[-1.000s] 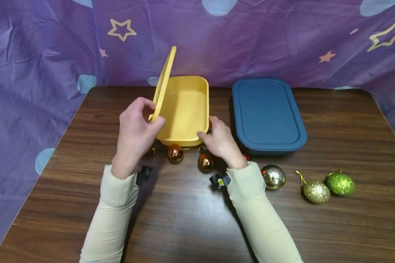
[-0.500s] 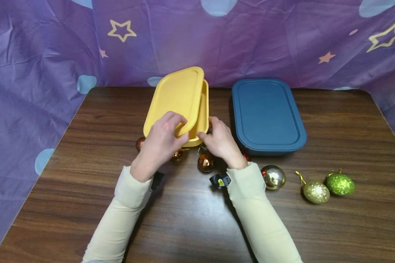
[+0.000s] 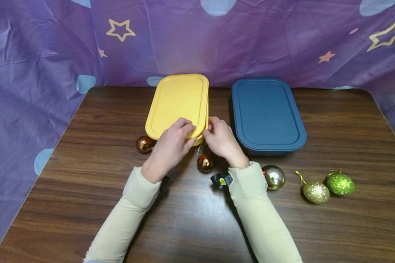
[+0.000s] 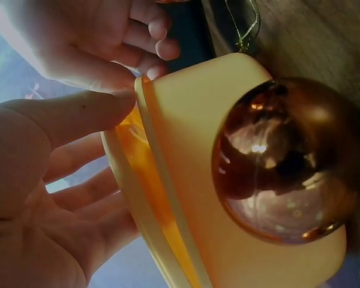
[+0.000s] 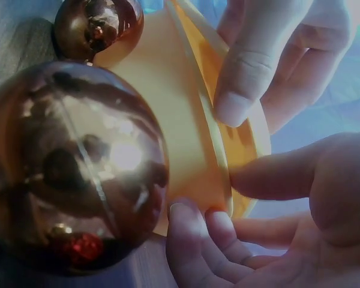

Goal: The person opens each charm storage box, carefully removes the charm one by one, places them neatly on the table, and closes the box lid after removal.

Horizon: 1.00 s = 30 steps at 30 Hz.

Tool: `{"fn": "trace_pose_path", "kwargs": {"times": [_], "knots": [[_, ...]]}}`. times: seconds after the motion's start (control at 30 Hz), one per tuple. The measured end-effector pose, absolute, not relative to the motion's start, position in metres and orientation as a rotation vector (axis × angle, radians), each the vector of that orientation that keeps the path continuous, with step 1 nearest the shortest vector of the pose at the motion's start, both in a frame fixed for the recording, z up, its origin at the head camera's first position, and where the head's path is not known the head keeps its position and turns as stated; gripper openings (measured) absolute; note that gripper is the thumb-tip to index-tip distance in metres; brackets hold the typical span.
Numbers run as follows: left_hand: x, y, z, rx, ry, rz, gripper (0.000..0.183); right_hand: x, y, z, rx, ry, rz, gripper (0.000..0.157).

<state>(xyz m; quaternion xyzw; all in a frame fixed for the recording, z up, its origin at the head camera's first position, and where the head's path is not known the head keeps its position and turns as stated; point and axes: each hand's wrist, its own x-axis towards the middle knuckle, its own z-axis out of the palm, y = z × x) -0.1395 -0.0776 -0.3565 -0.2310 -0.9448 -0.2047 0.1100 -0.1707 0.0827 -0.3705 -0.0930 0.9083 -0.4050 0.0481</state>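
In the head view a yellow lid [image 3: 177,100] lies over the yellow box [image 3: 198,141]. Both wrist views show a narrow gap between lid and rim at the near end. My left hand [image 3: 170,148] pinches the lid's near edge, fingers on top and thumb [image 4: 102,114] in the gap by the rim. At the box's near right corner my right hand [image 3: 223,141] grips the wall, its thumb [image 5: 276,174] at the rim and its fingertips [image 5: 186,225] outside. The inside of the box is mostly hidden under the lid.
Copper-coloured ball ornaments [image 3: 144,144] lie close to the box's near side. To its right stands a lidded blue box [image 3: 268,113]. A silvery ball [image 3: 274,177], a gold glitter egg [image 3: 316,192] and a green one [image 3: 340,183] lie on the table's right. Purple cloth [image 3: 270,44] hangs behind.
The left hand has swung the yellow lid from nearly upright at the left down over the box, moving right with it. The right hand has stayed at the box's corner.
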Motion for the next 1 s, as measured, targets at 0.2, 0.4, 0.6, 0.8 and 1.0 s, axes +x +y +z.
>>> {"fn": "trace_pose_path", "kwargs": {"times": [0.2,0.4,0.6,0.8,1.0], "knots": [[-0.141,-0.075,-0.359,-0.699,-2.792,-0.579,0.030,-0.173,0.085,-0.369,-0.252,2.729,-1.244,0.039],[-0.142,-0.071,-0.365,-0.766,-2.773,-0.535,0.025,-0.174,0.085,-0.367,-0.210,2.708,-1.271,0.034],[-0.142,-0.070,-0.370,-0.770,-2.771,-0.479,0.021,-0.174,0.085,-0.372,-0.276,2.768,-1.242,0.027],[-0.142,-0.071,-0.370,-0.774,-2.783,-0.546,0.022,-0.173,0.084,-0.372,-0.279,2.782,-1.239,0.025],[-0.143,-0.082,-0.357,-0.889,-2.910,-0.616,0.035,-0.172,0.086,-0.370,-0.246,2.756,-1.235,0.028]]}}
